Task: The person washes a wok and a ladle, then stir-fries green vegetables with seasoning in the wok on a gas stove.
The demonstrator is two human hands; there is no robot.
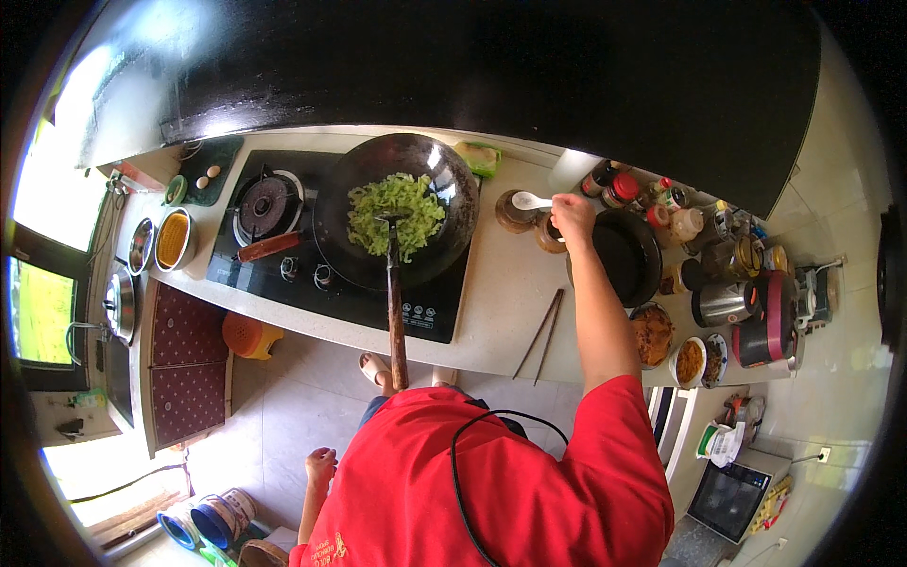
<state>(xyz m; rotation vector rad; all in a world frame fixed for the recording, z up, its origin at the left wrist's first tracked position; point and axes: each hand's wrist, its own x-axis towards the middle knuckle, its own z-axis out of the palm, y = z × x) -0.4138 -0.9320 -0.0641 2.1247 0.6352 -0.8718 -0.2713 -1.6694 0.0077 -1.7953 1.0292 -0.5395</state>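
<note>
My right hand [575, 219] grips the handle of a white spoon [530, 201], whose bowl is over the mouth of a brown jar [511, 214]. A second brown jar [550, 236] is just below the hand, partly hidden by it. My left hand [322, 462] hangs low beside my body, its fingers curled; whether it holds anything cannot be told. Chopped green vegetable [418, 216] lies in the black wok [453, 248] on the hob. A spatula [395, 305] with a wooden handle rests in the wok, its head in the vegetable and its handle pointing towards me.
Chopsticks [544, 333] lie near the counter edge. Right of my forearm are a dark pan [623, 255], seasoning bottles [623, 190], dishes of food [689, 362] and a metal kettle [723, 305]. Two eggs [207, 177] and a yellow colander [173, 239] are left of the hob. A dark hood [460, 71] overhangs the counter.
</note>
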